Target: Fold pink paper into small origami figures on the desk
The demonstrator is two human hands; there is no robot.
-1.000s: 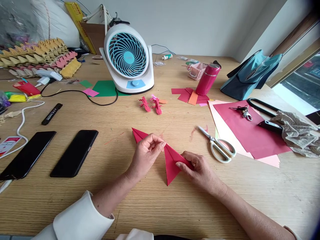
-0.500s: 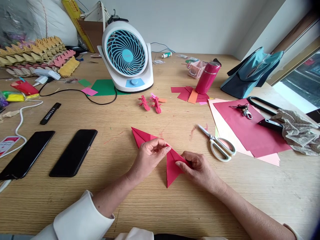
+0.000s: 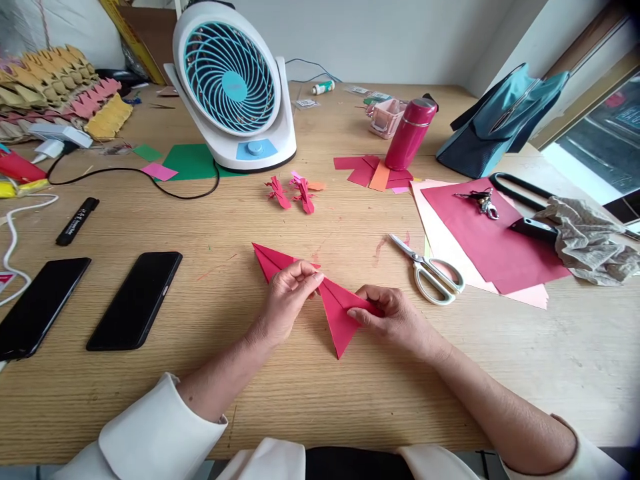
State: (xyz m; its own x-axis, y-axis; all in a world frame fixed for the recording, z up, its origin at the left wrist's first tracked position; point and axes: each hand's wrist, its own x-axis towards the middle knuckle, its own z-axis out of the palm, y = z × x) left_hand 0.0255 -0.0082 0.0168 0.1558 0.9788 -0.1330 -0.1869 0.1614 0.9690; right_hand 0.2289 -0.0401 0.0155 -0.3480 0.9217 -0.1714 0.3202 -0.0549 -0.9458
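A folded red paper (image 3: pixel 341 319) with pointed ends is held between my two hands above the wooden table (image 3: pixel 280 407). My left hand (image 3: pixel 293 297) pinches it near the middle with thumb and index finger. At its right part, my right hand (image 3: pixel 387 312) grips it between thumb and bent fingers. One point sticks out to the upper left behind my left hand, and another hangs down between the hands. The fingers hide some of the folds. Two small red paper figures (image 3: pixel 303 195) lie beyond the hands.
White-handled scissors (image 3: pixel 434 275) and red sheets (image 3: pixel 493 240) with keys lie on the right. Two black phones (image 3: pixel 135 301) are on the left. A fan (image 3: pixel 235 87), a pink bottle (image 3: pixel 411 135) and a teal bag (image 3: pixel 495 127) stand farther back.
The camera view has shifted slightly, so most things appear higher and farther left. The lower red point has swung a little to the right relative to my left hand; both hands keep their hold.
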